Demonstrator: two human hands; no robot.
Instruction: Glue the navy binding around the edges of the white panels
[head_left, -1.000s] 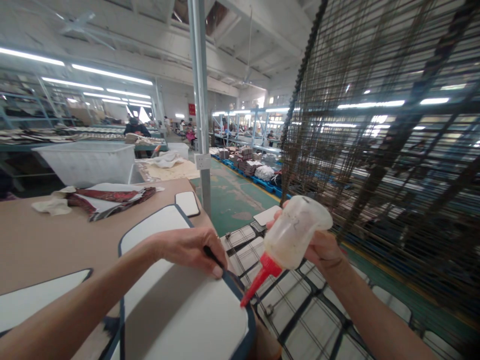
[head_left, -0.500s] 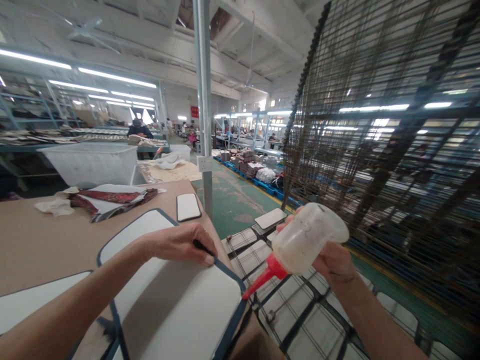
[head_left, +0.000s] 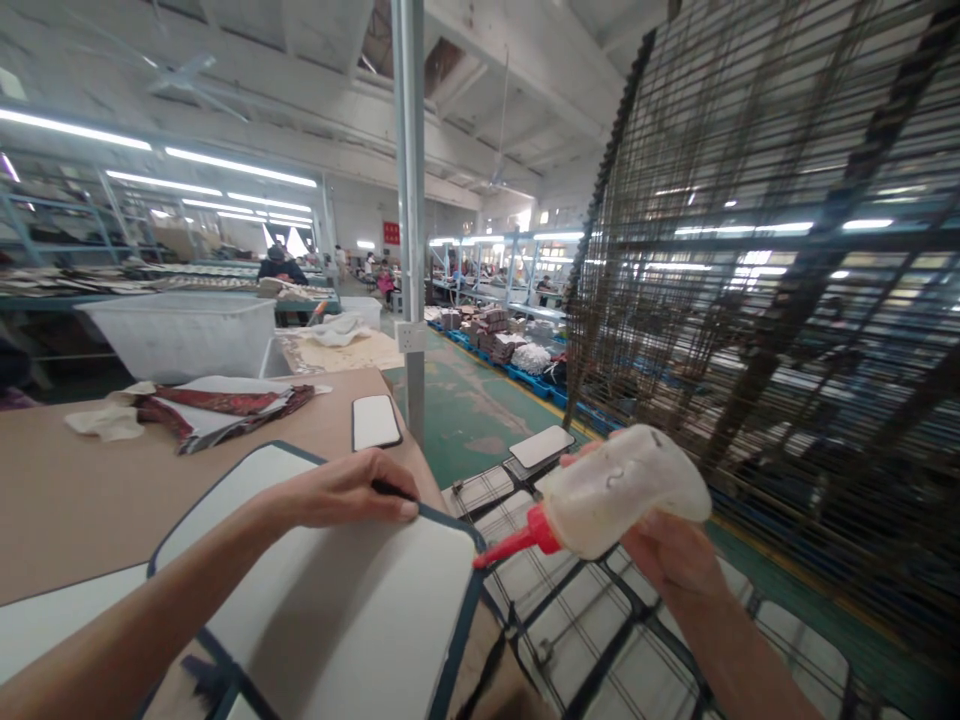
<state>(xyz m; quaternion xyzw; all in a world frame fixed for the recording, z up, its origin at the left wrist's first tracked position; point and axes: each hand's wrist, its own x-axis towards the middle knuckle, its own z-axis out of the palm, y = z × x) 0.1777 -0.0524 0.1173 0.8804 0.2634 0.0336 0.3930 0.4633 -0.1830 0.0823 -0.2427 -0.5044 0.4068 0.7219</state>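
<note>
My left hand pinches the far edge of a white panel with a dark blue border, lying on the brown table. My right hand is wrapped round a translucent squeeze bottle, tilted down to the left. Its red nozzle points at the panel's right corner, and the tip touches or nearly touches the dark border there. Part of the bottle hides my right fingers.
Wire racks holding white panels are at the lower right; more racks stand upright behind. A small panel, patterned fabric, a plastic bin and a metal post are beyond. A person sits far back.
The bottle has tipped closer to level, and its nozzle tip has moved slightly up and left along the panel's corner. My left hand and the panel appear slightly further left.
</note>
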